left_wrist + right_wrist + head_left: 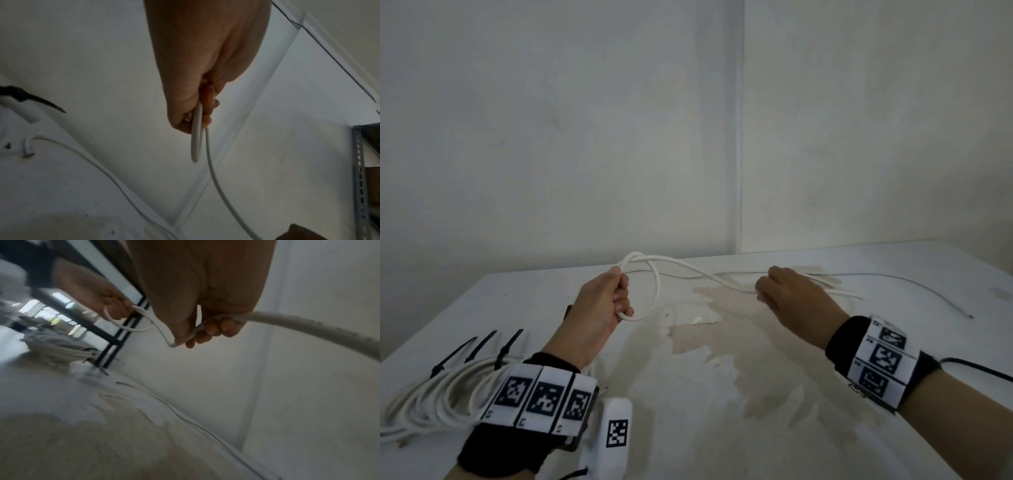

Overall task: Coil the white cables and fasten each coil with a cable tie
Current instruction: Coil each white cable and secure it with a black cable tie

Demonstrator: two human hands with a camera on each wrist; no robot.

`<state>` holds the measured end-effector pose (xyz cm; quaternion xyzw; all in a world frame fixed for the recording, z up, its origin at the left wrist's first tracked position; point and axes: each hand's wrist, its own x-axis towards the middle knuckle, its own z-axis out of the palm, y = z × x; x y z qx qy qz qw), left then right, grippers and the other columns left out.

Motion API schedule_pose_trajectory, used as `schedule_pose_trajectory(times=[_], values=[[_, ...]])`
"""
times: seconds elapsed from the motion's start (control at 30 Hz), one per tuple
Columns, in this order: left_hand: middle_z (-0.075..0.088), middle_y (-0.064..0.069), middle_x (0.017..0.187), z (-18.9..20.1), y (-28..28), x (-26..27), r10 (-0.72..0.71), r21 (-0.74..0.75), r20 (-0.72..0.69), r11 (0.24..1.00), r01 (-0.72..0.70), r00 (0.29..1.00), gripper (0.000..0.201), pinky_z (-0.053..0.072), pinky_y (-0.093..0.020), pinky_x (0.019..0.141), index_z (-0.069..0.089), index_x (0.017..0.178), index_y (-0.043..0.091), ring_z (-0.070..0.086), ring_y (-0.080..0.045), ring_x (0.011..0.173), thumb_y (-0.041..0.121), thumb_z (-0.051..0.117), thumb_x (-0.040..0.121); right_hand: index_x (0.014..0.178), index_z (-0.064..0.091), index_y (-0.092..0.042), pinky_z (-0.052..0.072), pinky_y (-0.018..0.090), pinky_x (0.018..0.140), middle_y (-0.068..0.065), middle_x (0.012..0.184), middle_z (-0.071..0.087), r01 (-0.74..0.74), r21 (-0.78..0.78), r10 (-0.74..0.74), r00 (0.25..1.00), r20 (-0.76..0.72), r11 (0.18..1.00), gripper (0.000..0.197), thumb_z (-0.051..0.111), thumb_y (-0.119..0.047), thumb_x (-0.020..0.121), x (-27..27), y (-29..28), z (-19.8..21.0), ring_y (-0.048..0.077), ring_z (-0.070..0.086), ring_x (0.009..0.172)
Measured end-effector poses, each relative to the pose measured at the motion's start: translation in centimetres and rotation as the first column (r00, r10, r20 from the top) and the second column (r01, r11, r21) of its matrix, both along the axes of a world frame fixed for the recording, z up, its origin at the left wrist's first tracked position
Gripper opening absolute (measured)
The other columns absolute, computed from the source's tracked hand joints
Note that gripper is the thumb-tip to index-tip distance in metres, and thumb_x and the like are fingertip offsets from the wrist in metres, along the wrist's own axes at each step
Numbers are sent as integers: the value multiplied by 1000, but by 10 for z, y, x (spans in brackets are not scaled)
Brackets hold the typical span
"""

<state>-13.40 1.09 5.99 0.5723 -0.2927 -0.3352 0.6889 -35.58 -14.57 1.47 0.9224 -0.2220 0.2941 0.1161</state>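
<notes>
White walls meet in a corner behind a white table (722, 428) with a big worn, brownish patch across its middle, and we're right over it with both hands up off the surface. Our left hand (599, 308) is closed in a fist, fingers (207, 104) curled tight round the white cable (654, 291), and we've got a couple of loops gathered in there, one poking out above the fist and one hanging below it. From that fist the cable sweeps across to the right, clear of the tabletop, straight into our right hand (794, 301). Over there the fingertips (213, 328) are bent under and pinching the cable against the thumb, and the free length runs on past the hand towards the far right of the table. A thinner grey wire (914, 284) lies along the back edge of the table, curving down to a bare end at the right. Down at the near left we've got a coil of white cables (431, 397) lying flat on the table, and just behind it three black cable ties (482, 346) fanned out side by side. Beside our left wristband sits a small white block (613, 435) with a black-and-white marker on it
</notes>
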Motion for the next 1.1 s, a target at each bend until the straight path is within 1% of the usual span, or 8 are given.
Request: schedule_pose_trajectory(times=[0.1, 0.23, 0.4, 0.57, 0.63, 0.8, 0.97, 1.1], values=[[32, 12, 38, -1, -2, -1, -24, 40, 82, 999, 21, 996, 36, 37, -19, 49, 44, 68, 10, 30, -2, 33, 18, 32, 101, 68, 63, -12, 42, 23, 48, 3, 67, 58, -138, -119, 124, 985, -123, 983, 30, 84, -1, 51, 14, 12, -2, 18, 54, 55], [32, 12, 40, -7, -7, -5, -63, 85, 132, 995, 52, 989, 34, 35, -23, 56, 45, 69, 10, 32, -3, 35, 18, 32, 100, 69, 61, -12, 30, 23, 59, 2, 69, 57, -326, -220, 304, 944, -128, 919, 15, 63, 1, 64, 34, 34, 2, 15, 42, 65], [38, 9, 43, -13, -14, -17, -154, 148, 224, 981, 123, 962, 35, 36, -29, 64, 48, 68, 11, 43, -5, 42, 19, 34, 99, 75, 64, -7, 37, 25, 58, 5, 70, 58, -467, -133, 464, 884, -53, 874, 20, 79, 1, 63, 58, 61, 6, 21, 52, 60], [60, -11, 77, -18, -12, -33, -280, 206, 318, 953, 222, 906, 34, 43, -36, 74, 61, 78, 13, 56, -20, 74, 15, 34, 99, 76, 62, 0, 32, 26, 65, 14, 75, 61, -551, 74, 534, 829, 165, 831, 8, 55, 0, 80, 70, 69, 16, 15, 37, 70], [59, -6, 71, -17, -11, -39, -313, 215, 300, 942, 256, 901, 35, 45, -31, 68, 60, 76, 13, 54, -14, 63, 12, 32, 98, 74, 58, 0, 34, 23, 64, 12, 75, 57, -544, 202, 494, 833, 251, 815, 4, 60, 2, 77, 67, 68, 18, 12, 37, 70], [38, 6, 48, -11, -8, -51, -377, 221, 108, 911, 348, 920, 36, 34, -24, 50, 48, 68, 10, 29, -6, 37, 20, 32, 99, 70, 54, -6, 35, 6, 62, -17, 72, 41, -545, 361, 381, 817, 433, 757, 16, 68, -13, 75, 56, 52, 30, -4, 43, 64], [33, 3, 47, -5, -8, -52, -413, 204, 7, 892, 403, 911, 39, 29, -19, 40, 47, 64, 9, 23, -6, 35, 22, 33, 98, 76, 64, 0, 36, 6, 61, 2, 70, 59, -535, 327, 356, 807, 471, 779, 19, 66, -20, 77, 51, 41, 38, 3, 46, 65], [31, 3, 47, -3, -8, -52, -428, 163, -53, 887, 431, 902, 39, 28, -18, 38, 48, 61, 9, 22, -6, 34, 21, 34, 96, 89, 71, -6, 37, 5, 65, -10, 76, 59, -459, 538, 261, 877, 404, 707, 15, 64, -19, 85, 46, 33, 45, -11, 53, 68]])
